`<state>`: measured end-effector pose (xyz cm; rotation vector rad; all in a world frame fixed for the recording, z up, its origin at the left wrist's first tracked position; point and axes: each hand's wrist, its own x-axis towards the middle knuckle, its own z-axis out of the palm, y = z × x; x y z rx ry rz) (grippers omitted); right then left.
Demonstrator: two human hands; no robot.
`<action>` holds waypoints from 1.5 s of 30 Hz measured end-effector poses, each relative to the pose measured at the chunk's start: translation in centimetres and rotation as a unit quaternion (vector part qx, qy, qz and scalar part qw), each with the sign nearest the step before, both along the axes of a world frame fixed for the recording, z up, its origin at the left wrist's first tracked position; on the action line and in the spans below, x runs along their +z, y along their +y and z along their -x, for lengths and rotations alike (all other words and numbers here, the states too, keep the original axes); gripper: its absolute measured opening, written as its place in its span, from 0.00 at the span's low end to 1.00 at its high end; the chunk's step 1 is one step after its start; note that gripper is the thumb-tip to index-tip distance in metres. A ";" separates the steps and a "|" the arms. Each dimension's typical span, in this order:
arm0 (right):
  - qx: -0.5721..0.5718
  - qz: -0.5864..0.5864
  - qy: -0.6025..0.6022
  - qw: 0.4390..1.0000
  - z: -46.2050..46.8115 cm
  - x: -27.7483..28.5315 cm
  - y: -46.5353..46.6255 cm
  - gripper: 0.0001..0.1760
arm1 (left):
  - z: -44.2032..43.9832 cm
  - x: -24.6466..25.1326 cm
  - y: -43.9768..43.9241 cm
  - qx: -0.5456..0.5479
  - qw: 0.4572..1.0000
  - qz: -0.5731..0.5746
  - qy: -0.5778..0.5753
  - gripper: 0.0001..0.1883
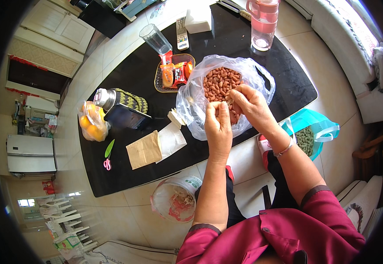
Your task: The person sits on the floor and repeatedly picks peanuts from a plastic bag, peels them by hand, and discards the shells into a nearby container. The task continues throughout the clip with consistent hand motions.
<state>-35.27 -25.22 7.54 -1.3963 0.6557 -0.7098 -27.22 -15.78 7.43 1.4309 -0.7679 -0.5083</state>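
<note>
A clear plastic bag lies wide open on the black table and holds many reddish-brown shelled peanuts. Over its near part are my two hands, close together. My left hand has thumb and forefinger pinched at the fingertips. Thumb and fingers of my right hand are also pinched, just to the right and slightly higher. A small pale piece, perhaps a peanut shell, shows between the fingertips; which hand grips it is hard to tell.
On the black table are a pink bottle, a snack basket, a phone, paper packets and pink scissors. A waste bucket stands on the floor; a teal bag is at the right.
</note>
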 end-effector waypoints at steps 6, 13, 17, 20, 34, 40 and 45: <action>0.015 -0.337 -0.157 0.928 0.2 -0.4 -1.6 0.08 | -0.4 0.8 0.8 -0.090 0.945 0.107 0.294 0.10; 0.002 -0.232 -0.228 0.946 -1.0 -1.6 -1.6 0.11 | -1.5 0.4 1.4 -0.131 0.817 0.175 0.533 0.12; -0.023 -0.306 -0.231 0.923 -1.5 -1.5 -2.1 0.17 | -2.0 -0.2 1.8 -0.129 0.805 0.177 0.552 0.14; -0.043 -0.277 -0.211 0.936 -2.1 -1.2 -2.2 0.22 | -2.2 -0.3 2.0 -0.124 0.798 0.181 0.562 0.15; -0.028 -0.302 -0.236 0.923 -2.4 -1.5 -3.0 0.12 | -2.9 0.0 2.8 -0.032 0.830 0.151 0.536 0.15; -0.003 -0.275 -0.193 0.942 -2.0 -0.9 -2.9 0.11 | -3.4 0.3 3.2 -0.020 0.853 0.157 0.498 0.14; 0.082 -0.145 -0.062 0.984 -1.5 -0.5 -2.9 0.08 | -3.6 0.4 3.2 -0.012 0.870 0.157 0.468 0.14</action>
